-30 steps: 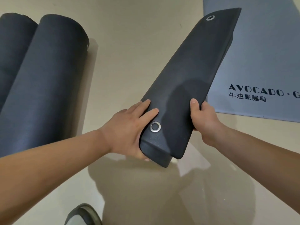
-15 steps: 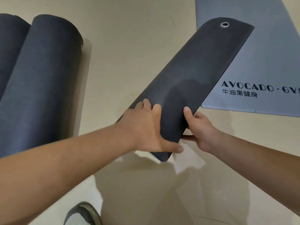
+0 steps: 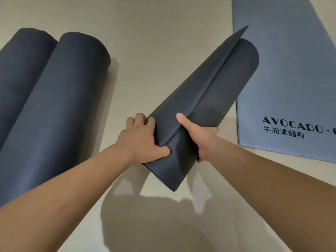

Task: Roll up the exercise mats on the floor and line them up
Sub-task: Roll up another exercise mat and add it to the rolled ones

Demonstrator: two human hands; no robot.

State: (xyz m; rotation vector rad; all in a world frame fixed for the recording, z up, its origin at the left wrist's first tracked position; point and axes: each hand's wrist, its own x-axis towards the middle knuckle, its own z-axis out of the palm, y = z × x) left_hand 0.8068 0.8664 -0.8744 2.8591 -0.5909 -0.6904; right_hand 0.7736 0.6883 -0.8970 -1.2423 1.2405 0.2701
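A dark grey mat roll (image 3: 205,99) is held above the floor, running from centre up to the right, its loose flap edge lying along the top. My left hand (image 3: 143,140) grips its near end from the left, thumb pressed on the flap. My right hand (image 3: 201,137) clasps the same end from the right, thumb on top. Two rolled dark mats lie side by side on the left: one (image 3: 60,110) nearer the middle, another (image 3: 20,70) at the frame's left edge. A flat grey-blue mat (image 3: 283,73) printed "AVOCADO" lies on the floor at the right.
The floor (image 3: 154,42) is pale beige and glossy. A shadow of my arms and the roll falls on the floor (image 3: 163,220) below the held mat. Bare floor separates the rolled pair from the held roll.
The roll has turned in my hands: the grommets are out of sight and the flap edge now faces up. My left hand shifted to pinch the flap; the camera pulled back a little.
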